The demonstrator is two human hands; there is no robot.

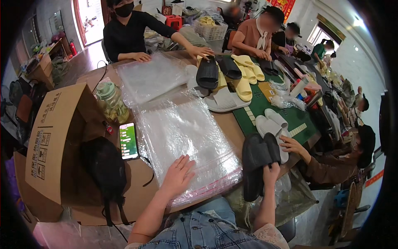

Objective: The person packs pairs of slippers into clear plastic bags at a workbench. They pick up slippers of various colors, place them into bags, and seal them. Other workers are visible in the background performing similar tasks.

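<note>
My left hand [178, 174] lies flat, fingers spread, on the near end of a stack of clear plastic zip bags [184, 133] with a pink seal strip. My right hand [270, 173] grips a pair of black slippers [258, 164] held together upright at the table's right edge, just right of the bags. A pair of white slippers [271, 124] lies beyond them on a green mat [286, 112], where another person's hand [291, 145] rests.
A phone with a lit screen [128, 141], a black bag [103, 170], an open cardboard box [54, 137] and a jar [111, 101] stand at left. Further back lie a second bag stack [151, 76] and black, yellow and white slippers [226, 79]. Several people sit around the table.
</note>
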